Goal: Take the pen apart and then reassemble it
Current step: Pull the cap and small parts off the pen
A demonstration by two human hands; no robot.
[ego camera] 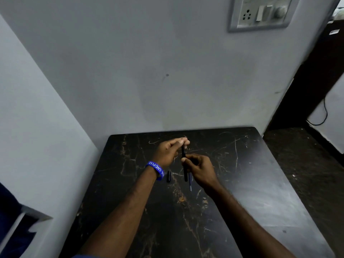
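Above the black marble table [242, 183] both hands hold a slim black pen barrel [184, 164], which stands nearly upright. My left hand [167, 151] pinches its top end with the fingertips. My right hand [201, 168] grips its middle. A short black cap [168, 176] lies on the table just right of my left wrist, which wears a blue wristband [155, 169]. A thin blue refill [190, 183] lies on the table under my right hand, partly hidden by it.
The table stands in a corner, with grey walls at the back and on the left. A switch and socket panel [260, 13] sits high on the back wall. To the right of the table are dark floor [307, 164] and a hanging black cable [323, 112].
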